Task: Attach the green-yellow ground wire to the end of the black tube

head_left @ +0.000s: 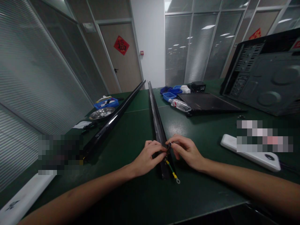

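A long dark rail [156,120] runs away from me across the green table [131,134]. Over its near end, my left hand [150,157] is closed, thumb and fingers pinched at a small fitting on the rail. My right hand [186,151] meets it from the right side, its thumb and index finger pinching a small dark piece [169,144]. Below the fingertips hangs a short yellow-green wire [171,169] with a metal ring terminal. What exactly the left fingertips grip is partly hidden.
Another dark rail [112,120] lies at the left, near a metal bowl [102,113] and a blue basket [106,103]. To the right are blue trays [169,96], a plastic bottle [180,105], a black panel [209,102], a computer case [269,75] and a white device [250,152].
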`<state>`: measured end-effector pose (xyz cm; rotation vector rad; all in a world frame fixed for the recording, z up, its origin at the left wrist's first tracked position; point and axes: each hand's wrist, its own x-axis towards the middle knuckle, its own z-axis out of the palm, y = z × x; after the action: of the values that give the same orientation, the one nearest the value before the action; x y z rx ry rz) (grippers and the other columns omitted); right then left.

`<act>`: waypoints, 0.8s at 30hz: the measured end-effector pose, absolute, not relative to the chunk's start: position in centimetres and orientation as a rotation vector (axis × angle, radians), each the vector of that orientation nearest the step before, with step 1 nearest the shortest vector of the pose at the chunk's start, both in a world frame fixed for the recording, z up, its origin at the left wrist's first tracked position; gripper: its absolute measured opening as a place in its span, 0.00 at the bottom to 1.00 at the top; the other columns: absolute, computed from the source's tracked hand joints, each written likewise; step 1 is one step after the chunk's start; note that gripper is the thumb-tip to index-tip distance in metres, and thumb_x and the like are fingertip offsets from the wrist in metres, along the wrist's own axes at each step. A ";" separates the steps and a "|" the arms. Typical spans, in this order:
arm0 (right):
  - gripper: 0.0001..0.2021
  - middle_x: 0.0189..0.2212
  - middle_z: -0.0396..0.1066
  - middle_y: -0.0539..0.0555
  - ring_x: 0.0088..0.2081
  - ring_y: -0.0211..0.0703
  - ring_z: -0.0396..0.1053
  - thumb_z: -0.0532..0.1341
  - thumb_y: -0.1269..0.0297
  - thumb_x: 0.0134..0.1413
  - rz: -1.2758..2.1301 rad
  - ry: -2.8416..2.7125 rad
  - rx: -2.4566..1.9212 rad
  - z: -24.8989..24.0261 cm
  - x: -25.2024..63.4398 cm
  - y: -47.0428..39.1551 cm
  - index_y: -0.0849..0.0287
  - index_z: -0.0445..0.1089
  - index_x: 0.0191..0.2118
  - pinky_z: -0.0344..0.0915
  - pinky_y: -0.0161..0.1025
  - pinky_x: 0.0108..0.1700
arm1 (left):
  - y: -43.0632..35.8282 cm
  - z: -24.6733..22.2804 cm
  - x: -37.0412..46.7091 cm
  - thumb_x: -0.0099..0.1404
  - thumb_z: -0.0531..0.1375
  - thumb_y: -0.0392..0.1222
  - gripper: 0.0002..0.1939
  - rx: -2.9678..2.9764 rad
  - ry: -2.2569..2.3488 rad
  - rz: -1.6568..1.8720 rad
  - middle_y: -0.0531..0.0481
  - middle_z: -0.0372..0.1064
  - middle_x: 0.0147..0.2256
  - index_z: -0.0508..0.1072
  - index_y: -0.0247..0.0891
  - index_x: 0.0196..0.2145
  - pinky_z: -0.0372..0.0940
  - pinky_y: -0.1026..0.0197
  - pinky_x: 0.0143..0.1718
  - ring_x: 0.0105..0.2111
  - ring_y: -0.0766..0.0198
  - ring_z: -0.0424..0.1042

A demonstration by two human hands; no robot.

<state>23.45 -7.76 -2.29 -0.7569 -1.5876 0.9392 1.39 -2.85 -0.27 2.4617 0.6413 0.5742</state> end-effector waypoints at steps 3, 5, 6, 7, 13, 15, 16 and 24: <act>0.11 0.33 0.67 0.49 0.21 0.29 0.65 0.59 0.58 0.70 0.928 -1.594 -0.766 -2.2 23.5 -7.8 0.57 0.75 0.46 0.61 0.30 0.22 | -2.8 -0.1 1.5 0.73 0.59 0.37 0.05 2.453 0.648 0.579 0.52 0.74 0.44 0.74 0.42 0.45 0.52 0.54 0.53 0.48 0.58 0.70; 0.11 0.33 0.67 0.49 0.21 0.29 0.65 0.58 0.58 0.71 0.925 -1.597 -0.770 -2.1 23.5 -7.8 0.57 0.75 0.46 0.61 0.30 0.23 | -2.9 0.0 1.5 0.73 0.59 0.37 0.05 2.447 0.650 0.575 0.52 0.74 0.44 0.74 0.42 0.45 0.52 0.53 0.53 0.48 0.58 0.70; 0.11 0.34 0.67 0.49 0.21 0.29 0.65 0.58 0.58 0.71 0.924 -1.599 -0.772 -2.1 23.5 -7.8 0.57 0.75 0.46 0.61 0.30 0.23 | -2.9 0.0 1.6 0.73 0.59 0.37 0.05 2.445 0.652 0.570 0.52 0.75 0.44 0.74 0.42 0.45 0.53 0.53 0.53 0.48 0.57 0.70; 0.11 0.34 0.67 0.50 0.21 0.29 0.65 0.58 0.58 0.71 0.923 -1.601 -0.772 -2.0 23.5 -7.8 0.57 0.75 0.46 0.61 0.30 0.23 | -2.9 0.0 1.6 0.73 0.59 0.38 0.05 2.444 0.654 0.563 0.51 0.75 0.44 0.74 0.42 0.45 0.53 0.53 0.54 0.48 0.57 0.70; 0.13 0.35 0.67 0.50 0.21 0.28 0.65 0.56 0.57 0.72 0.911 -1.618 -0.771 -1.9 23.5 -7.8 0.58 0.75 0.46 0.61 0.30 0.23 | -2.9 0.0 1.5 0.73 0.58 0.40 0.05 2.470 0.661 0.562 0.51 0.76 0.43 0.74 0.41 0.43 0.54 0.52 0.54 0.48 0.57 0.70; 0.13 0.36 0.67 0.51 0.21 0.29 0.65 0.56 0.57 0.72 0.909 -1.624 -0.772 -2.0 23.6 -7.7 0.58 0.75 0.46 0.61 0.30 0.24 | -2.9 0.0 1.5 0.73 0.58 0.40 0.05 2.475 0.662 0.558 0.51 0.76 0.43 0.74 0.41 0.43 0.54 0.52 0.54 0.48 0.57 0.70; 0.13 0.36 0.67 0.51 0.21 0.29 0.65 0.56 0.57 0.72 0.906 -1.626 -0.774 -2.0 23.6 -7.7 0.58 0.75 0.46 0.61 0.30 0.24 | -2.9 -0.1 1.5 0.73 0.59 0.40 0.05 2.473 0.661 0.557 0.51 0.76 0.43 0.74 0.41 0.44 0.54 0.52 0.54 0.48 0.57 0.70; 0.12 0.35 0.67 0.50 0.21 0.30 0.65 0.57 0.58 0.72 0.867 -1.628 -0.779 -2.0 23.6 -7.9 0.57 0.75 0.47 0.62 0.31 0.24 | -2.8 -0.5 1.4 0.74 0.58 0.39 0.05 2.497 0.623 0.599 0.52 0.76 0.44 0.73 0.42 0.46 0.53 0.53 0.54 0.49 0.58 0.71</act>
<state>23.61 -7.87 -1.98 -0.7788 -1.6282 0.8674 1.40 -2.77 -0.55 2.4967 0.6225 0.5991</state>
